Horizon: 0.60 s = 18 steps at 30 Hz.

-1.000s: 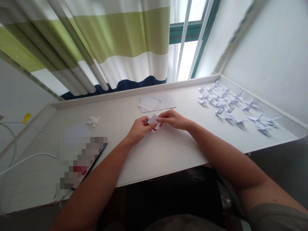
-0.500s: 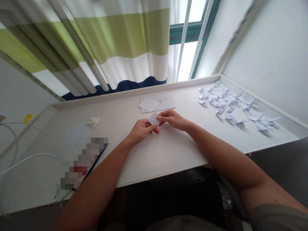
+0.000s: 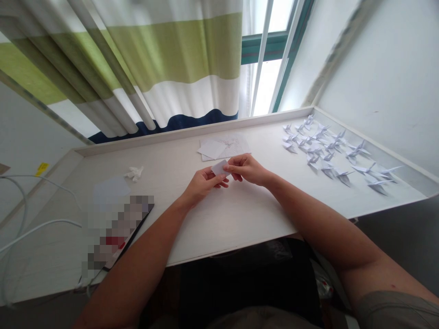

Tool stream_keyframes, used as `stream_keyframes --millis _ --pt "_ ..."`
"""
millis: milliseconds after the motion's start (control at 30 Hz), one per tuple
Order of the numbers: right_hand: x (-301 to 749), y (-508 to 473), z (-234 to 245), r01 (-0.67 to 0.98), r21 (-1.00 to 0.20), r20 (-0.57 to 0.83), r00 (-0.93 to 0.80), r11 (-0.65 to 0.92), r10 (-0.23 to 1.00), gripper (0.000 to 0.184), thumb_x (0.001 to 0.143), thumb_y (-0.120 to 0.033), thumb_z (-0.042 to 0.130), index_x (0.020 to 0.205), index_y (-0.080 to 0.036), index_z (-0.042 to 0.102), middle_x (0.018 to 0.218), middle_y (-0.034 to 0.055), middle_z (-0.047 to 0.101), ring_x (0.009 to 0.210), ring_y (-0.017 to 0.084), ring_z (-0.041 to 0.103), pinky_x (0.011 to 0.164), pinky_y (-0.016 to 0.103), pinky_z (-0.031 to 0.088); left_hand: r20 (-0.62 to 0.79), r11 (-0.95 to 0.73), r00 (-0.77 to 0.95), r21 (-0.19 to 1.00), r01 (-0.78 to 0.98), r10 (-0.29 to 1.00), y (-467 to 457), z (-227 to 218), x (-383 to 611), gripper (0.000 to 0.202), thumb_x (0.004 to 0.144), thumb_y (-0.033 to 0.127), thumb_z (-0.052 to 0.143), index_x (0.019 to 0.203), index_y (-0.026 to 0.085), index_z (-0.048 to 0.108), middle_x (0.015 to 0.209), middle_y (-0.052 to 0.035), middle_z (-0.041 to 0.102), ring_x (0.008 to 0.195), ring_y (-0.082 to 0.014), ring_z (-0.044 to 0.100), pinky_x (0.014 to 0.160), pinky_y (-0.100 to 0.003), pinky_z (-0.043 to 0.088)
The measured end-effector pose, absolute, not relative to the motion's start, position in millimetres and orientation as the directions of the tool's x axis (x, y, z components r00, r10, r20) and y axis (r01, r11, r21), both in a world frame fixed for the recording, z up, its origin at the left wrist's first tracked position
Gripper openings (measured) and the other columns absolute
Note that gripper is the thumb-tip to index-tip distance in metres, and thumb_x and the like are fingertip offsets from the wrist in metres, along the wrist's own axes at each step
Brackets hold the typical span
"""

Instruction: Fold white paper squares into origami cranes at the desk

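While left grip (image 3: 201, 184) and right grip (image 3: 249, 169) pinch, paper (image 3: 219, 167) lies between.

Between the forearms (image 3: 154, 242), bare tabletop (image 3: 222, 228) leaves passage to the near edge. Beyond the right hand (image 3: 249, 170), paper cranes (image 3: 334, 145) crowd the way; leftward, cables (image 3: 55, 221) and a blurred, apparently flat item (image 3: 121, 230) obstruct.

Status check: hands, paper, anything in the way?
Left hand and right hand both holding small white paper. Loose sheet just beyond hands. Paper cranes off to the right.
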State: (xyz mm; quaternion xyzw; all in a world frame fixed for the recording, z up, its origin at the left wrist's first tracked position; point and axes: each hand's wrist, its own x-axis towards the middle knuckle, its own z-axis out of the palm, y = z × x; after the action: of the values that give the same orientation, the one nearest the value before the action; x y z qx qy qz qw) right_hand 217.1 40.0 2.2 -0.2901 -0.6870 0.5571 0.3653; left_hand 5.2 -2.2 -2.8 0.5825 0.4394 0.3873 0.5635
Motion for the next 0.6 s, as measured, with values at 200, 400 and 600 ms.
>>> stream_keyframes --millis 200,400,600 --pt "212 44 -7 0.063 -0.983 0.121 -0.495 0.175 0.86 0.035 0.092 -0.037 0.074 0.065 -0.02 0.059 0.057 -0.0016 0.059 0.053 0.012 0.054 0.054 0.028 0.041 0.03 -0.051 0.277 0.996 0.067 0.96 -2 -5 8 0.03 0.083 0.043 0.084 0.095 0.017 0.079 0.081 -0.007 0.079 0.078 -0.0211 0.073 0.079 -0.037 0.056" --pt "216 47 -8 0.129 -0.911 0.255 -0.574 0.393 0.778 0.035 0.085 -0.037 0.081 0.117 -0.021 0.079 0.099 0.0056 0.076 0.09 0.02 0.068 0.076 0.033 0.053 -0.068 -0.007 0.444 0.986 0.165 0.894 3 -4 -3 0.029 0.08 0.041 0.086 0.073 0.016 0.074 0.069 -0.0039 0.073 0.066 -0.0152 0.065 0.073 -0.032 0.055" --pt "215 47 -10 0.127 -0.875 0.316 -0.578 0.466 0.752 0.029 0.091 -0.041 0.078 0.109 -0.019 0.083 0.092 0.0062 0.076 0.083 0.018 0.066 0.073 0.033 0.052 -0.112 0.035 0.503 0.986 0.16 0.857 4 -2 -10 0.039 0.08 0.051 0.089 0.08 0.014 0.077 0.081 -0.009 0.079 0.069 -0.0151 0.069 0.072 -0.03 0.056"
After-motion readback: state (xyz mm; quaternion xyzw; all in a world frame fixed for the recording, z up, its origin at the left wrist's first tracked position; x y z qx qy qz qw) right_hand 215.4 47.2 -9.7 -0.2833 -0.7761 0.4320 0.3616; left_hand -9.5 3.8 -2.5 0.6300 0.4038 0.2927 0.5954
